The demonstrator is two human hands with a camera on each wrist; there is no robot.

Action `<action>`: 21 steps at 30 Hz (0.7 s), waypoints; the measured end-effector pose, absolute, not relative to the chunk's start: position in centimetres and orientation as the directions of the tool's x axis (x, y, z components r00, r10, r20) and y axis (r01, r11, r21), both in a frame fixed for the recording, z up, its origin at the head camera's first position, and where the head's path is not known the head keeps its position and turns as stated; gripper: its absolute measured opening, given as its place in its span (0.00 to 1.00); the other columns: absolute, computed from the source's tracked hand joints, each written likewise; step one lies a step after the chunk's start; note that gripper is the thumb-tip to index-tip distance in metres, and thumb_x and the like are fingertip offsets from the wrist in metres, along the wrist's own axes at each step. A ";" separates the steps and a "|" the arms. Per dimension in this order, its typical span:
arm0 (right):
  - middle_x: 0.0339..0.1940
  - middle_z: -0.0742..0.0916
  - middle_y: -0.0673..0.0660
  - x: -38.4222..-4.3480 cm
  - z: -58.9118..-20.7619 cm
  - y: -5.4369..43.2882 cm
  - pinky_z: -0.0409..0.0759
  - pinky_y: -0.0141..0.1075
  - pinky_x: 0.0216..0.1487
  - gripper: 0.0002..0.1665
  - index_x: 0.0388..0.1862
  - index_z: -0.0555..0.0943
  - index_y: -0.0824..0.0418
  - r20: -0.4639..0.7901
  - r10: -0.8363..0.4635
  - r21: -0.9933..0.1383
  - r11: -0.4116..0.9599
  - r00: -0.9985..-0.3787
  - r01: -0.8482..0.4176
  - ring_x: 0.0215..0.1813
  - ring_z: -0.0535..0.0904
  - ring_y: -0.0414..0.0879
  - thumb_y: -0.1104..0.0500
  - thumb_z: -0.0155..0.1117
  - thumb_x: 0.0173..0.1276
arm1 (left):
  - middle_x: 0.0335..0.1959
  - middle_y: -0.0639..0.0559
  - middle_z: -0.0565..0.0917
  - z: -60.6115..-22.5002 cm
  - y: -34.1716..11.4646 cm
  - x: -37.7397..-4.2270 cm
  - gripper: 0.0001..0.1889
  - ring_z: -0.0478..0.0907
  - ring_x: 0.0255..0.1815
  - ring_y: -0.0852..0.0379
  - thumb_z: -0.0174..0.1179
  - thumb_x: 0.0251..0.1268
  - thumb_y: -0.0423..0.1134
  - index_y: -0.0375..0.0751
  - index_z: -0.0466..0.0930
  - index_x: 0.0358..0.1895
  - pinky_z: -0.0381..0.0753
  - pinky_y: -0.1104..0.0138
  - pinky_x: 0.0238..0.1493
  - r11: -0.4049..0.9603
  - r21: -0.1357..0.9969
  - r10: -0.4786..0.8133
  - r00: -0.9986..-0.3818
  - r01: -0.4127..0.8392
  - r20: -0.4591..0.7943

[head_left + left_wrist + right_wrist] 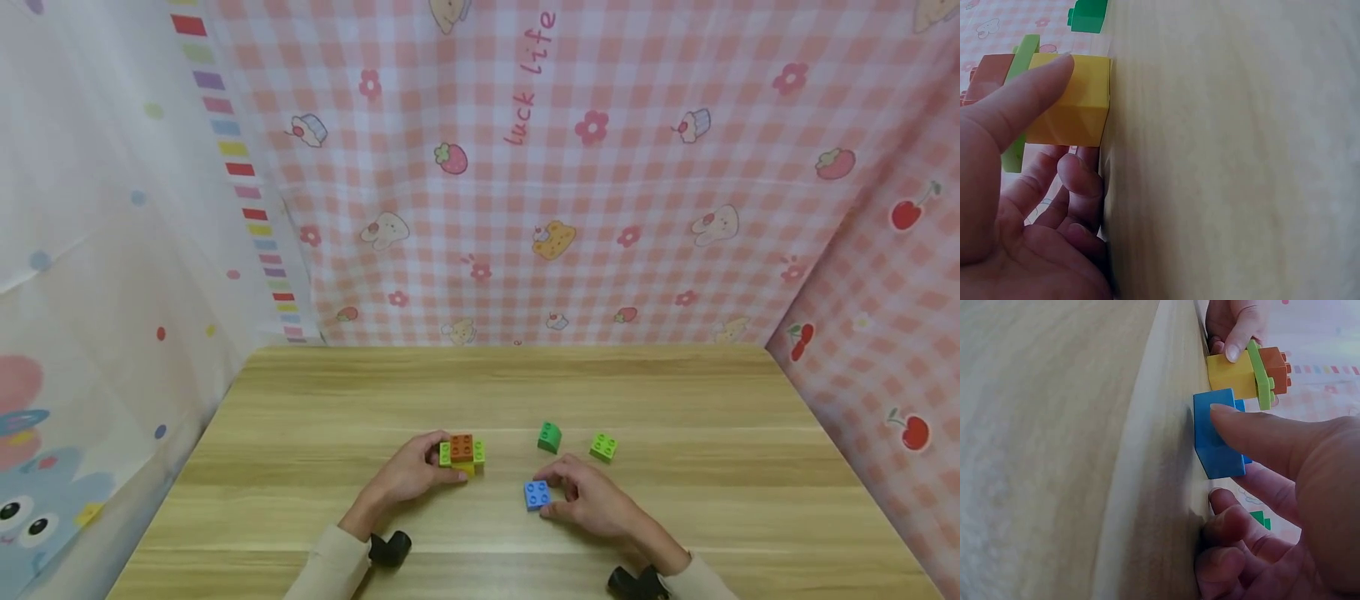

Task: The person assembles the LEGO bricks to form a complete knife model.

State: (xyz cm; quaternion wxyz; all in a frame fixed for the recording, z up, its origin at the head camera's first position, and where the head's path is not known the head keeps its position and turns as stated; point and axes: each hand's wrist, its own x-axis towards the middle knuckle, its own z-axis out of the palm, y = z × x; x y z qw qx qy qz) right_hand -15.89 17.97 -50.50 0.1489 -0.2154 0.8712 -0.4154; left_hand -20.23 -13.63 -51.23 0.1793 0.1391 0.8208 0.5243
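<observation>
My left hand (408, 472) grips a small stack of toy building bricks near the middle of the table. At its bottom is a yellow block (1079, 94), with the thumb on its side and its base right at the tabletop. A thin lime-green plate (1262, 378) lies over that and sticks out at both ends. Topmost is an orange-brown brick (462, 447) with its studs up. To the right, my right hand (592, 500) pinches a blue four-stud brick (537, 495) between thumb and fingers, studs up, low at the table surface.
Beyond the right hand lie a green brick (550, 437) with a curved side and a lime-green four-stud brick (603, 447). The wooden table (360, 383) ends at a pink checked curtain (517, 275). More cloth hangs on both sides.
</observation>
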 end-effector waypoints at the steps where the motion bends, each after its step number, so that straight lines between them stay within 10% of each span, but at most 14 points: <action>1: 0.45 0.78 0.51 -15.9 -50.5 18.0 0.70 0.31 0.35 0.23 0.55 0.81 0.54 -0.083 -0.493 -0.788 0.565 -0.866 -0.246 0.36 0.71 0.42 0.54 0.74 0.61 | 0.28 0.52 0.73 -51.2 -13.6 -20.2 0.21 0.66 0.28 0.57 0.74 0.54 0.39 0.42 0.80 0.51 0.65 0.70 0.28 0.412 0.910 0.416 -0.897 0.038 -0.151; 21: 0.27 0.78 0.52 -16.2 -49.1 17.6 0.65 0.27 0.22 0.24 0.57 0.82 0.57 -0.057 -0.471 -0.837 0.503 -0.880 -0.214 0.21 0.67 0.35 0.57 0.74 0.61 | 0.29 0.53 0.74 -51.3 -13.6 -20.3 0.20 0.67 0.30 0.57 0.74 0.55 0.40 0.44 0.80 0.51 0.65 0.70 0.31 0.441 0.896 0.408 -0.900 0.049 -0.151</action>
